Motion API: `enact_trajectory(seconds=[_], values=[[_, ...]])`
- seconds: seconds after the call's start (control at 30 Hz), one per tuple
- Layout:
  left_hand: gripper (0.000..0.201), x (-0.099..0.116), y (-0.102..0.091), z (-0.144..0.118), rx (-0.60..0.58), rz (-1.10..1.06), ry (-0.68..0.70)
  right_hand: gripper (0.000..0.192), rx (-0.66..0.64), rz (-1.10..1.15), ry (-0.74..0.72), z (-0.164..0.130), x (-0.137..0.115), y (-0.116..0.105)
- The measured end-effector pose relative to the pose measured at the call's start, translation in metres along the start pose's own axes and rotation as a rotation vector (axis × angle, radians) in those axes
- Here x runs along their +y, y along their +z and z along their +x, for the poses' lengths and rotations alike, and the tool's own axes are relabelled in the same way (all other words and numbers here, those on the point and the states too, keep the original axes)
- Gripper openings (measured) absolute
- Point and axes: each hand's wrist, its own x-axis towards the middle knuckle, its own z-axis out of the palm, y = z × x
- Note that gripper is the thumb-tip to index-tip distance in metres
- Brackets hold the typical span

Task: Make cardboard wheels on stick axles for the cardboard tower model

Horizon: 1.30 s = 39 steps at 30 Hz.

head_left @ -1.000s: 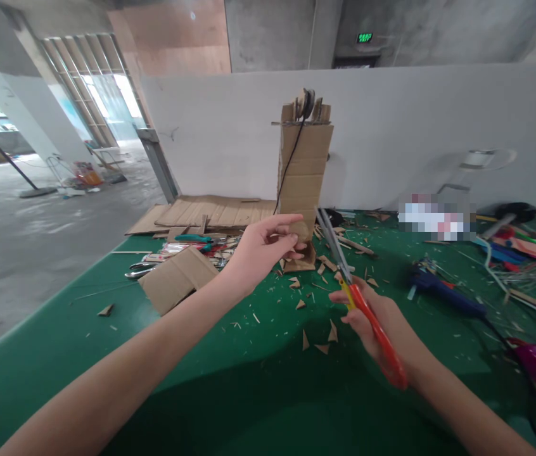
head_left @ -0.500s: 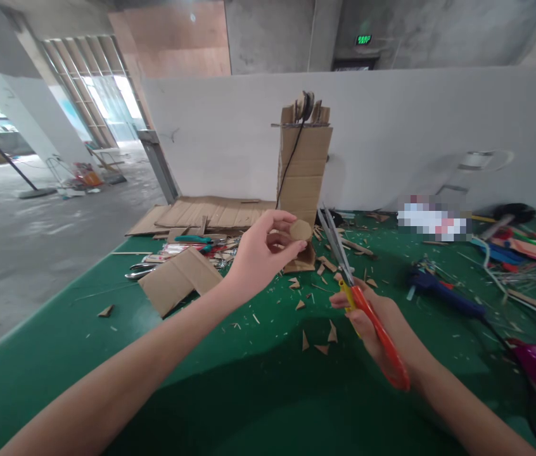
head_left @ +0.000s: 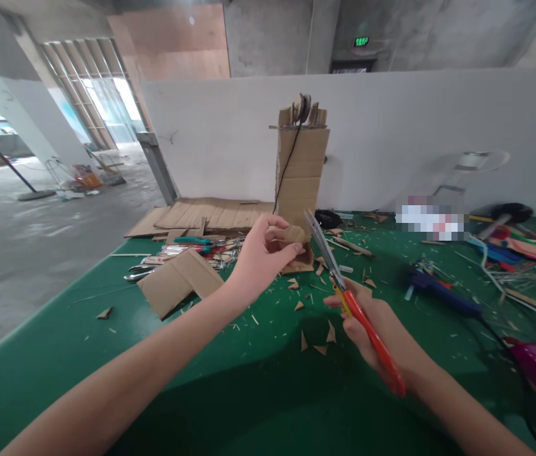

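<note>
My left hand (head_left: pixel 261 256) pinches a small cardboard disc (head_left: pixel 293 235) above the green table (head_left: pixel 35 354) while my right hand (head_left: pixel 377 326) grips the scissors (head_left: pixel 344 291), whose blade tips sit so near my fingertips (head_left: pixel 291 248) that a careless snip could nick them or spoil the disc.

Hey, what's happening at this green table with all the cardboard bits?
A person is trimming cardboard. The left hand pinches a small round cardboard piece above the green table, and the right hand holds red-handled scissors, blades beside the piece. Cardboard scraps litter the table, and a tall cardboard tower stands behind.
</note>
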Motion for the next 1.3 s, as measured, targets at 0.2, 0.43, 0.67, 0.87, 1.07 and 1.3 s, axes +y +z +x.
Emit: enact_trajectory(seconds=[0.2, 0.43, 0.67, 0.87, 1.07, 1.3], values=[[0.025, -0.004, 0.000, 0.000, -0.018, -0.094, -0.024, 0.053, 0.143, -0.006, 0.122, 0.001, 0.000, 0.001], [0.022, -0.001, 0.003, 0.000, 0.015, -0.175, -0.087, 0.047, 0.113, -0.071, 0.014, 0.000, 0.002, 0.004], [0.015, -0.002, 0.001, 0.002, 0.049, -0.244, -0.158, 0.055, 0.063, 0.006, -0.076, -0.003, -0.002, 0.003], [0.016, -0.001, 0.003, -0.001, -0.001, -0.192, -0.172, 0.048, 0.015, -0.036, -0.080, -0.003, -0.006, 0.003], [0.021, 0.000, 0.003, -0.003, -0.019, -0.151, -0.110, 0.051, 0.047, -0.017, -0.062, -0.002, -0.008, 0.002], [0.013, 0.003, 0.004, -0.002, 0.033, -0.187, -0.165, 0.043, 0.111, 0.121, 0.077, -0.002, 0.001, 0.006]])
